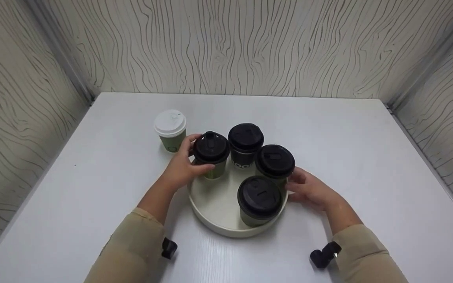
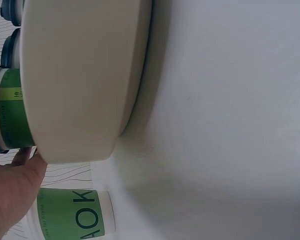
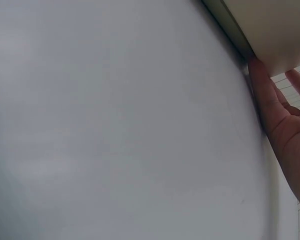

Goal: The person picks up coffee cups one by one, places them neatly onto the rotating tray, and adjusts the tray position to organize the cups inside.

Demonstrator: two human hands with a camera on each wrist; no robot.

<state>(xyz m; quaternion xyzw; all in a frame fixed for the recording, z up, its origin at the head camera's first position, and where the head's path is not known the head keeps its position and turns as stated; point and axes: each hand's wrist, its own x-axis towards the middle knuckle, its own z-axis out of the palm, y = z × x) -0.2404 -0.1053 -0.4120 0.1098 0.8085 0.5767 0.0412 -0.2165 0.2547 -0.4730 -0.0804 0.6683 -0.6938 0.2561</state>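
My left hand [image 1: 181, 167] grips a green paper cup with a black lid [image 1: 211, 147], thumb in front and fingers round the far side. That cup stands at the left rim of a round cream tray [image 1: 226, 230]; in the left wrist view its green sleeve [image 2: 15, 107] shows above the tray wall [image 2: 80, 80]. My right hand [image 1: 315, 192] holds the tray's right side. In the right wrist view a digit [image 3: 262, 85] lies low against the tray's base, with other fingers higher up, partly hidden. Three more black-lidded cups [image 1: 246, 137] stand upright in the tray.
A green cup with a white lid [image 1: 170, 124] stands on the white table [image 1: 112, 157], just behind my left hand and outside the tray. Wood-patterned panels [image 1: 226, 47] enclose the table at the back and both sides. Black wrist cameras [image 1: 167, 248] hang at both sleeves.
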